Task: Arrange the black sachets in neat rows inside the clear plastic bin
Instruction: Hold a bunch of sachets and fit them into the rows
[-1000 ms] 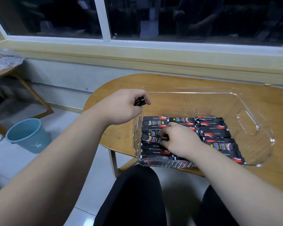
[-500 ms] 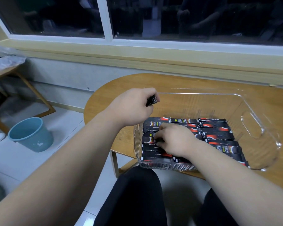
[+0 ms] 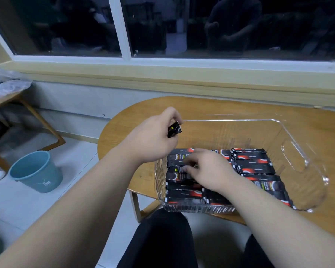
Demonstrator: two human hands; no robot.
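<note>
Dark window [image 3: 162, 26] across the far wall, and under it the round wooden worktop [image 3: 143, 120] with the clear plastic bin [image 3: 230, 120] sitting on it, its near wall right at the worktop's near edge. Down on the floor to the left, a blue bucket [image 3: 37, 171], and beyond it a side table [image 3: 4, 101] with a crumpled plastic bag [image 3: 6, 84] on top.

Into the bin now: the black sachets [image 3: 255, 167] lie flat on its floor in side-by-side columns, stacked row on row from the near wall up to about the middle, red and white print facing up.

Both bare arms are reaching in from the near side. The right grip [image 3: 211, 171] is down inside the bin, over the left and middle columns, fingers bent onto the sachets there. They're blurred, so whether it's pinching one or only pressing, I can't tell. The left grip [image 3: 153, 140] hovers above the bin's far left corner, closed, thumb and fingers pinching a single sachet [image 3: 174, 129], tilted, its free end poking out toward the bin.
</note>
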